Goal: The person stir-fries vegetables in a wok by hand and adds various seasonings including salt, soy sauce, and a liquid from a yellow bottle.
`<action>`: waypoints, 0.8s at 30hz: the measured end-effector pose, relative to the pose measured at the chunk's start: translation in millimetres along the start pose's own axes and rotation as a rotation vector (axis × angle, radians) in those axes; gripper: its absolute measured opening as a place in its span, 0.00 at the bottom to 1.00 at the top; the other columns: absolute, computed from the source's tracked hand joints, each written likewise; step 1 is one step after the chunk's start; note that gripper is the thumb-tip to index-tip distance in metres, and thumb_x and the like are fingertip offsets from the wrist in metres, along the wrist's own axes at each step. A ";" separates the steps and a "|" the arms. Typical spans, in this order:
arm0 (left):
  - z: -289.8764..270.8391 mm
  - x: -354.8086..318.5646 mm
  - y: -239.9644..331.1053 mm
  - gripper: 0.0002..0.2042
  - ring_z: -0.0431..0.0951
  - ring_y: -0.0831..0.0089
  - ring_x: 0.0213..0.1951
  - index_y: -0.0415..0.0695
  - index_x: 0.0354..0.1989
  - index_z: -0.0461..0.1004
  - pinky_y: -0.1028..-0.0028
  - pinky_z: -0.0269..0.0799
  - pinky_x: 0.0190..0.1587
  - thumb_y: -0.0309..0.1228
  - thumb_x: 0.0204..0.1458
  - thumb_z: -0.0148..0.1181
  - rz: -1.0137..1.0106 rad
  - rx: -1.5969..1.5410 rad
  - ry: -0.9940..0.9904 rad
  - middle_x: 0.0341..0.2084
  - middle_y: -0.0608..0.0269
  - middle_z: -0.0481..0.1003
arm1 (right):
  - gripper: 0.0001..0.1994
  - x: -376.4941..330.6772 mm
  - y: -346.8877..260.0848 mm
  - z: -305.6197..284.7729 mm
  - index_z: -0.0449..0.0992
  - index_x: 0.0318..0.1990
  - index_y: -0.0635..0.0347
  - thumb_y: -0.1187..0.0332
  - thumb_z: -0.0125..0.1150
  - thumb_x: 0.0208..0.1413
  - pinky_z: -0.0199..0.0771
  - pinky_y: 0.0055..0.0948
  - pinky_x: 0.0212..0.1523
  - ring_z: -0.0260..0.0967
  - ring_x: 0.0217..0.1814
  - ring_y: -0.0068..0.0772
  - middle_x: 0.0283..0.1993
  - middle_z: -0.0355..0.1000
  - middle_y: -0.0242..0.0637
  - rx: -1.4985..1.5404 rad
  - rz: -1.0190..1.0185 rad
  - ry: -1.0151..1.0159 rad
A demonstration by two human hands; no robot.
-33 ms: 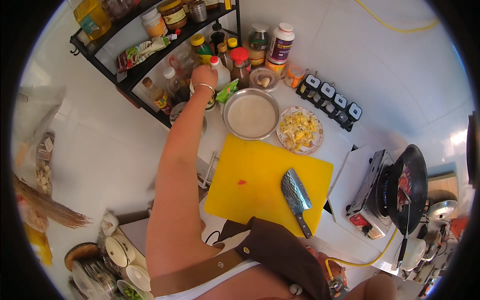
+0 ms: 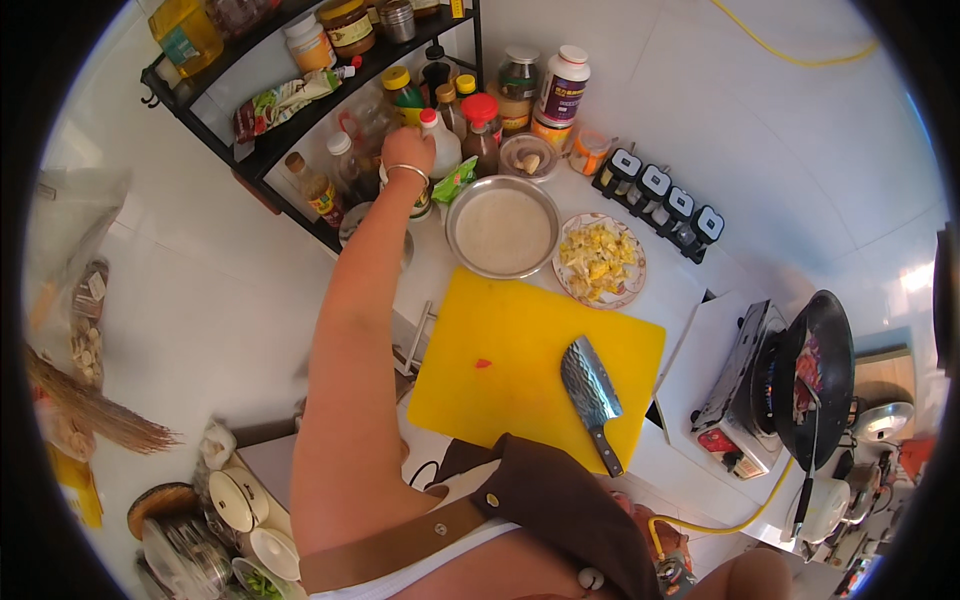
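Observation:
My left hand (image 2: 408, 152) reaches far forward among the bottles by the rack, its fingers curled closed. What they grip is hidden behind the hand. Just below the wrist shows a pale labelled jar (image 2: 420, 207), partly covered by my forearm; a white bottle with a red cap (image 2: 441, 147) stands close on the right. My right hand is out of view; only bare skin of that side shows at the lower edge. A steel bowl of pale liquid (image 2: 503, 230) sits nearby, next to a plate of cooked egg (image 2: 600, 262).
A cleaver (image 2: 592, 390) lies on the yellow cutting board (image 2: 520, 400), left of a small red scrap. At right, a wok (image 2: 840, 390) with food and a spatula stands over a lit gas stove (image 2: 735, 400). A black rack (image 2: 290, 140) holds jars. Spice boxes (image 2: 655, 195) line the wall.

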State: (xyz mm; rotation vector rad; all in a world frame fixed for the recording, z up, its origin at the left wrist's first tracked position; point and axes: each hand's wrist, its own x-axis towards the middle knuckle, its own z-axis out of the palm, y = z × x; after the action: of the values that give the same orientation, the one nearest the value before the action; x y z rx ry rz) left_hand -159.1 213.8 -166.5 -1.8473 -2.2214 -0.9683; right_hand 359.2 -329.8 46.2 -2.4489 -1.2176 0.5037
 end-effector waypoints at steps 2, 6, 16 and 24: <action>-9.6 6.5 3.6 0.13 0.78 0.51 0.31 0.39 0.23 0.78 0.59 0.74 0.37 0.38 0.44 0.61 0.046 0.038 0.011 0.24 0.47 0.76 | 0.19 1.3 -3.6 -3.1 0.72 0.49 0.64 0.69 0.61 0.48 0.70 0.37 0.45 0.70 0.44 0.46 0.46 0.71 0.48 0.026 -0.018 0.005; -45.6 15.8 15.8 0.12 0.77 0.53 0.28 0.41 0.22 0.77 0.60 0.73 0.34 0.38 0.44 0.62 0.125 0.021 0.118 0.22 0.49 0.76 | 0.18 9.3 -11.3 1.7 0.73 0.48 0.64 0.69 0.62 0.48 0.70 0.37 0.45 0.70 0.44 0.47 0.46 0.71 0.48 0.072 -0.059 0.003; -175.4 -4.2 115.6 0.10 0.73 0.58 0.24 0.41 0.27 0.74 0.66 0.68 0.29 0.36 0.47 0.61 0.481 -0.344 0.072 0.20 0.54 0.73 | 0.17 15.7 -31.0 -0.6 0.74 0.44 0.65 0.68 0.63 0.46 0.70 0.36 0.46 0.70 0.44 0.47 0.44 0.71 0.48 0.295 -0.289 -0.003; -203.8 -96.7 267.0 0.07 0.63 0.82 0.24 0.39 0.30 0.71 0.80 0.61 0.29 0.30 0.56 0.54 0.560 -0.734 -0.416 0.19 0.69 0.66 | 0.16 27.4 -16.5 -74.9 0.76 0.42 0.66 0.68 0.65 0.45 0.69 0.35 0.46 0.69 0.44 0.47 0.43 0.72 0.49 0.438 -0.619 0.260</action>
State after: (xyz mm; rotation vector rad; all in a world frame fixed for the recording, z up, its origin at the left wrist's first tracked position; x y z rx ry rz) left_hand 45.4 43.0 59.6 -2.9852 -1.3802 -1.4849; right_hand 398.2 -310.1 114.9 -1.6074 -1.4703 0.2272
